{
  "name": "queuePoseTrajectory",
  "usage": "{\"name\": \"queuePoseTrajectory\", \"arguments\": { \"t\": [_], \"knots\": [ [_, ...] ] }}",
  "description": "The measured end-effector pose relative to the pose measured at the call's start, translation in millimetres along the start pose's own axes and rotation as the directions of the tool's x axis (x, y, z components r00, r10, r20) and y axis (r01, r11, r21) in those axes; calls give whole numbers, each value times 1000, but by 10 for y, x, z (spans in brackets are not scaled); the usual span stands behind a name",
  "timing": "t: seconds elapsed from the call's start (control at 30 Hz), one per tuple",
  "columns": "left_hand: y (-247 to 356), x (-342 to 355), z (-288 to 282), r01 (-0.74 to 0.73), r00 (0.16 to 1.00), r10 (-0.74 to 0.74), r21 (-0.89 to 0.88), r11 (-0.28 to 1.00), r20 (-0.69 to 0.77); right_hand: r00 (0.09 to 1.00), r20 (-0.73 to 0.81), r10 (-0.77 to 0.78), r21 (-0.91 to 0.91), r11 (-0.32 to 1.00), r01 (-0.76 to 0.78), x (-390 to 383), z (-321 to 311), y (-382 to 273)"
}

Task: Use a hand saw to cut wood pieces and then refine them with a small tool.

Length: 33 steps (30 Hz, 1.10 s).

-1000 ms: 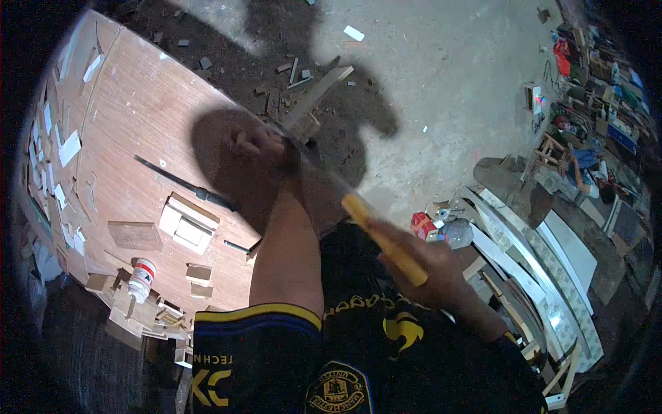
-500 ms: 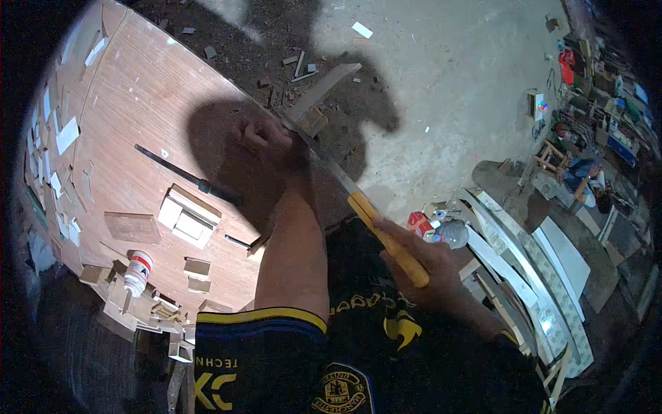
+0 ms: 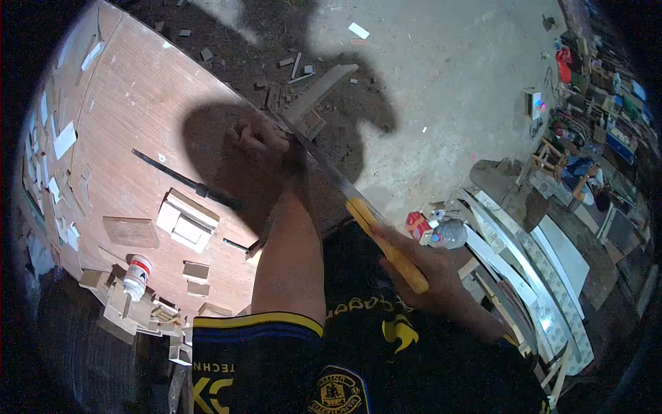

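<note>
My right hand (image 3: 436, 268) is wrapped round the yellow handle of a handsaw (image 3: 360, 209). The saw's thin metal blade (image 3: 323, 160) slants up and left from the handle to the edge of the wooden worktable (image 3: 145, 83). My left hand (image 3: 265, 143) lies in deep shadow at that edge, close beside the blade, its fingers curled down. Whatever lies beneath its fingers is too dark to make out. A small wood piece (image 3: 312, 126) shows just past the blade; whether the left hand holds it is unclear.
On the table lie a dark rod-like tool (image 3: 169, 170), a pale box-shaped piece (image 3: 187, 221), a flat wood piece (image 3: 131, 231) and a white bottle (image 3: 138, 276). Offcuts (image 3: 303, 69) litter the floor. Long white panels (image 3: 517, 255) lie at right; another person (image 3: 586, 181) is farther off.
The saw and my right hand have shifted very slightly. My left hand stays at the table edge. The whole view has moved a little.
</note>
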<state>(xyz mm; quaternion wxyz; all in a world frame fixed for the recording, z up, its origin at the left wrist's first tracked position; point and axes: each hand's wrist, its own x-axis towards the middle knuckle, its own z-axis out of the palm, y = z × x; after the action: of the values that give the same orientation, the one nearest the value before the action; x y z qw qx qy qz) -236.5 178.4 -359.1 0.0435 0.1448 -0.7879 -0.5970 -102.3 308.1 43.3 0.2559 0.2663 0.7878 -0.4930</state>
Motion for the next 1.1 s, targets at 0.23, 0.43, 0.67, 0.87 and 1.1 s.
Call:
{"name": "queuePoseTrajectory", "arguments": {
  "t": [0.23,0.43,0.67,0.87,1.1],
  "knots": [
    [517,-73,-83,-538,833,478,604,588,277,985,32,167,12,986,-167,230,-12,30],
    [1088,-103,-110,-489,871,368,662,568,327,977,29,213,120,969,-215,212,-11,172],
    [831,-41,-116,-516,851,429,638,572,304,998,-17,60,80,995,-58,27,-123,-3],
    [818,-93,-122,-536,834,432,686,492,343,993,67,94,28,995,-96,159,-35,39],
    [1015,-101,-38,-472,881,411,479,740,233,963,106,249,15,968,-252,220,-93,-43]
  ]
}}
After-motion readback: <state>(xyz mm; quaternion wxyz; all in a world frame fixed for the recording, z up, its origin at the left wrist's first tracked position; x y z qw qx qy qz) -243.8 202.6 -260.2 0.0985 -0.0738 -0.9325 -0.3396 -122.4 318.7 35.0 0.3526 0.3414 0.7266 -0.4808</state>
